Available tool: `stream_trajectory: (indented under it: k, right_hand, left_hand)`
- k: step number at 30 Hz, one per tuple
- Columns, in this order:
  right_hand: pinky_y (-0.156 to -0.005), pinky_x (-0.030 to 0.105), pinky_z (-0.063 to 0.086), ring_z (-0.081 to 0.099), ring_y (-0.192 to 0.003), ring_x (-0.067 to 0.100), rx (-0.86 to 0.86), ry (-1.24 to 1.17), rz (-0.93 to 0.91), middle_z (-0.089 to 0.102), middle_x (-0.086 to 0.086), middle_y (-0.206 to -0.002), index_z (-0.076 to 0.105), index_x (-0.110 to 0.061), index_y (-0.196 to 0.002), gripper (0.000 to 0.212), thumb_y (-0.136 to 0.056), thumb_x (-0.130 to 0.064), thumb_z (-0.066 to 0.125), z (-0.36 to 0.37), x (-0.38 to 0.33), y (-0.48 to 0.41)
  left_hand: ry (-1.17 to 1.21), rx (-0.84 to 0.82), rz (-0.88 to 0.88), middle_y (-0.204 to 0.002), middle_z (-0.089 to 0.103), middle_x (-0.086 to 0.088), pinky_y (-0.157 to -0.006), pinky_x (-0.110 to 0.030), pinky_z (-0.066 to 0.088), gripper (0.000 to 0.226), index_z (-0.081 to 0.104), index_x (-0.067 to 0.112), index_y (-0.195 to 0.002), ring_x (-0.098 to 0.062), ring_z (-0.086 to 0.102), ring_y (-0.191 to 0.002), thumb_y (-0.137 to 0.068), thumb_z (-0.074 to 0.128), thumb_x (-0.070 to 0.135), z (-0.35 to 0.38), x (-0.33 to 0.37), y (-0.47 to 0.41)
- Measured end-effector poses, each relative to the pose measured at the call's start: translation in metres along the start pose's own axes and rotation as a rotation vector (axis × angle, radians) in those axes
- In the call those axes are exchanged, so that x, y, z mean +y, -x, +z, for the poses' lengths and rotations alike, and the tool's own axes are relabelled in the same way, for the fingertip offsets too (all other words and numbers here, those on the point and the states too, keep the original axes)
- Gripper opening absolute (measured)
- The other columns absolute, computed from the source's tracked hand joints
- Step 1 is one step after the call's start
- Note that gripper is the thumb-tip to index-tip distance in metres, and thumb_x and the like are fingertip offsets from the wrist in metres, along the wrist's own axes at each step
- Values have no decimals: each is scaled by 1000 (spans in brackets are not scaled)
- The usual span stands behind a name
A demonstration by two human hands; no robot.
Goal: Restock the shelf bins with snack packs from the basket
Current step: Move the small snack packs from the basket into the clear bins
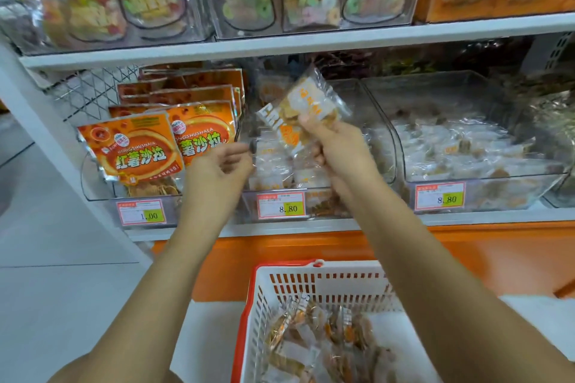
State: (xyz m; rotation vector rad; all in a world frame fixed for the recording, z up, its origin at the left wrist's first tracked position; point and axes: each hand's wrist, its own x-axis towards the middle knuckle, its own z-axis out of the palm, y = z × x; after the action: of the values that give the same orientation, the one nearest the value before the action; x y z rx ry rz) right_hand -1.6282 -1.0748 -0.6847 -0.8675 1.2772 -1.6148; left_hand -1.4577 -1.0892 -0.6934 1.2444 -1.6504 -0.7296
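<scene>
Lower shelf: three clear bins, three price tags point(141, 211), one per bin.
Left bin point(93, 183): orange pouches point(137, 152), two in front, more behind, uncounted.
Left hand point(217, 171): fingers loosely curled, holding nothing, at that bin's right edge.
Right hand point(339, 146): grips two clear snack packs point(311, 102), raised over the middle bin point(378, 121).
Right bin point(485, 186): pale wrapped pieces, uncounted.
One basket point(326, 289) below, holding loose packs point(326, 336), uncounted.

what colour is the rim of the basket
The basket has a red rim around white slotted walls; the head view shows it.
</scene>
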Motion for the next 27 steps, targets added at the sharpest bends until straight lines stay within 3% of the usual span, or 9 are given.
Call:
stream_trajectory:
  k: [4,7,9,10,13,16,19,21,27]
  right_hand:
    - [-42,17,36,48,-45,4,75,267,-45,59,-8,-54,63,-14,-72,18,-82,-23,75,1,-3,-73]
    - [-41,19,41,51,-56,11,92,440,14,63,2,-76,68,-5,-97,36,-75,-30,80,7,9,-119]
    - [-62,23,54,59,-74,17,25,585,44,65,5,-95,64,-3,-110,45,-80,-34,75,13,14,-139]
    - [-73,26,54,60,-80,18,-16,653,49,63,5,-99,63,-4,-114,45,-83,-36,71,17,16,-145]
    - [-62,23,51,55,-69,10,-55,572,27,59,0,-96,62,-10,-119,38,-87,-29,67,24,23,-163]
    - [-73,30,51,58,-81,18,-40,607,-4,60,3,-98,62,-8,-118,31,-89,-20,63,30,28,-175]
    - [-87,35,52,63,-98,27,-5,832,-6,64,11,-105,62,-6,-110,28,-96,-28,52,42,32,-184]
    - [-83,32,49,62,-98,24,7,869,-28,62,9,-101,61,-10,-104,25,-96,-31,51,45,36,-186]
    - [-80,30,52,65,-95,24,97,678,-100,68,8,-101,64,-6,-106,24,-94,-25,59,38,41,-184]
  left_hand:
    - [-159,56,94,-95,61,18,-70,-2,39,33,63,14,-122,6,56,-84,-90,64,20,-4,-9,-7]
    - [-268,86,123,-105,63,9,-77,-14,40,41,58,15,-131,-3,55,-92,-91,63,19,0,-12,-12]
    - [-281,51,106,-100,71,-1,-72,-20,44,34,63,15,-124,-11,61,-87,-90,62,16,3,-19,-17]
    - [-292,31,102,-96,72,-4,-71,-24,46,30,66,16,-120,-16,64,-86,-90,62,15,4,-23,-19]
    - [-296,5,99,-95,73,-4,-67,-23,42,29,67,18,-118,-17,65,-88,-90,60,13,7,-32,-23]
    - [-294,-13,109,-97,72,-2,-65,-17,41,30,66,17,-120,-13,63,-86,-92,59,13,6,-34,-24]
    - [-275,-41,110,-98,72,-2,-74,-22,42,31,65,19,-121,-15,65,-91,-91,59,12,5,-38,-26]
    - [-256,-50,106,-98,72,-1,-75,-23,43,32,64,20,-122,-16,65,-92,-92,59,12,4,-38,-26]
    - [-265,-49,111,-100,70,0,-76,-22,40,31,64,18,-122,-14,62,-94,-92,58,12,4,-38,-25]
